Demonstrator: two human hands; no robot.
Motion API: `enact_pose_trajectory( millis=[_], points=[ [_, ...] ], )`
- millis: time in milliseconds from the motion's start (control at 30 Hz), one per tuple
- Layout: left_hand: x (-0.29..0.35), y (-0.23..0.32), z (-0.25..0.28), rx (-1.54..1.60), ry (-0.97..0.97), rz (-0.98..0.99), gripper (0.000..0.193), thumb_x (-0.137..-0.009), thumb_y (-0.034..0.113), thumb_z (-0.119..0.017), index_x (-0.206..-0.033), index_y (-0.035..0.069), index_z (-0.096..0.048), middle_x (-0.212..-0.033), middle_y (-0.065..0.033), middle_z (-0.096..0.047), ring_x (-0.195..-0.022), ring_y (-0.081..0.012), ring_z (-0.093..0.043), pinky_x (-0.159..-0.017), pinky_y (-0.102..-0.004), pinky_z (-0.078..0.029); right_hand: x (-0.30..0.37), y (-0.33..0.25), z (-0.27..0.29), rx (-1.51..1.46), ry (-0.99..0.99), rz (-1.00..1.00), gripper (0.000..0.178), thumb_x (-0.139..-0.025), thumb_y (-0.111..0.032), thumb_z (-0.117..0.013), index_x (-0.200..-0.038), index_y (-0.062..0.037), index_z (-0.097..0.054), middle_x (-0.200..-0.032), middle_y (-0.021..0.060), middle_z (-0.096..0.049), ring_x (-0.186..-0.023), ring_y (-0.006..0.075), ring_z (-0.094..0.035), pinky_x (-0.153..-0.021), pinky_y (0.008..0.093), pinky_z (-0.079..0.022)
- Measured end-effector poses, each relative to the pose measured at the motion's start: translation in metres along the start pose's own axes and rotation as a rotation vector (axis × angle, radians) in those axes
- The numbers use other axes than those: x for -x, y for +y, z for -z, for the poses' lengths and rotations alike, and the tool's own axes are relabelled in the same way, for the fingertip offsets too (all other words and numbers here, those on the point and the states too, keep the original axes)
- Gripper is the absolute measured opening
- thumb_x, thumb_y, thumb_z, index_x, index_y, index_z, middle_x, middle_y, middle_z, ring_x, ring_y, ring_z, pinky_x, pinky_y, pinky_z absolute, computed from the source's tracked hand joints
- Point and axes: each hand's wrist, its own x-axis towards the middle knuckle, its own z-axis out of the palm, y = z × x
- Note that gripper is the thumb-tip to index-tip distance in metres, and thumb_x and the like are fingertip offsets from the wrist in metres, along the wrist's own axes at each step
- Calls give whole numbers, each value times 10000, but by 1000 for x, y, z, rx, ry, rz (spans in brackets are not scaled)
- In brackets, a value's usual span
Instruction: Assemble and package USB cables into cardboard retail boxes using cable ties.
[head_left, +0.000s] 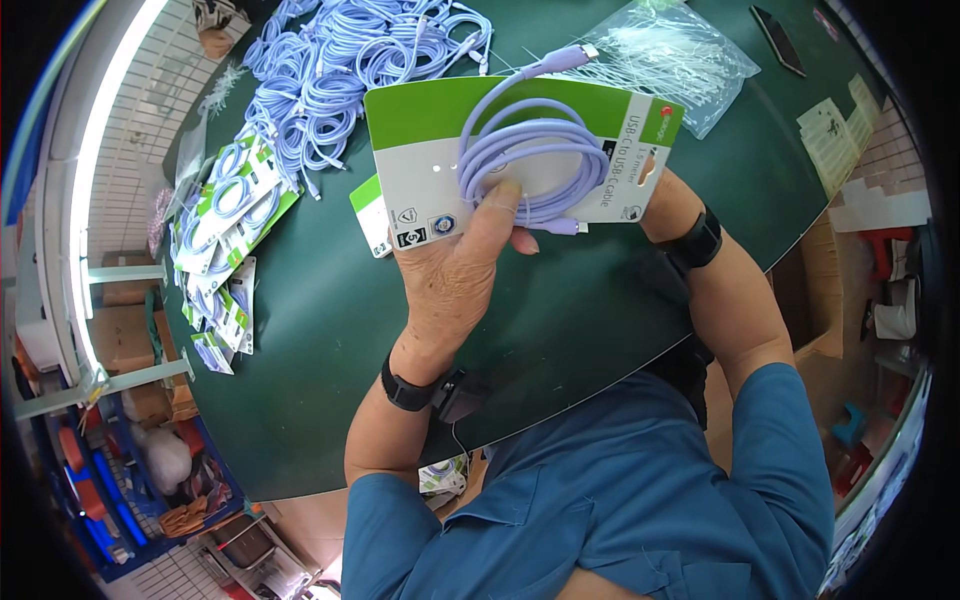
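A lilac USB cable (535, 135) lies coiled against a green, white and grey backing card (420, 160), held up over the table. My left hand (455, 265) grips this card at its lower left, with the thumb pressed over the coil. One cable plug sticks up past the card's top edge; the other points right below the coil. My right hand (668, 208) is at the card's right end, mostly behind it, so its fingers are hidden. A fingertip shows just under the coil; I cannot tell which hand it belongs to. Another card (371, 215) lies partly hidden beneath.
A heap of coiled lilac cables (320, 80) covers the back left of the green table (330, 400). Several carded cables (225, 235) are piled at the left edge. At the back right are a clear bag of white ties (660, 60), a phone (778, 40) and paper sheets (835, 140).
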Motion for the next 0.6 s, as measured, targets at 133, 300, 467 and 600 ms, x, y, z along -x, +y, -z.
enact_pose_trajectory(
  millis=[133,300,467,600],
  points=[
    [-1,0,-3,39,29,15,569,-931,23,-677,-1437,2,-420,-1225,-170,-659,-943,-218,-716,-557,-257,-587,-15,40,14,96,-91,219,423,-986,-232,-688,-1355,-37,-624,-1218,80,-728,-1103,217,-705,-925,320,-597],
    [4,6,1,84,51,80,490,-866,-33,-752,-1311,-43,-548,-1125,-138,-684,-896,-193,-705,-630,-296,-613,-28,24,-16,-259,-2,122,448,-899,-226,-774,-1305,-69,-671,-1275,79,-703,-1136,216,-686,-951,353,-581],
    [6,0,1,75,-45,185,551,-829,-59,-775,-1330,-44,-546,-1196,-142,-669,-1004,-214,-705,-745,-322,-635,-42,-15,-23,341,-116,486,527,-757,-245,-876,-1227,-84,-700,-1277,89,-687,-1127,209,-673,-914,368,-573],
    [6,0,0,155,-2,260,584,-805,-71,-787,-1335,-45,-544,-1184,-135,-669,-1009,-223,-704,-786,-330,-631,-42,-21,-29,701,-111,584,360,-983,-219,-708,-1269,-53,-566,-1190,21,-615,-1078,91,-569,-905,262,-508]
  ],
)
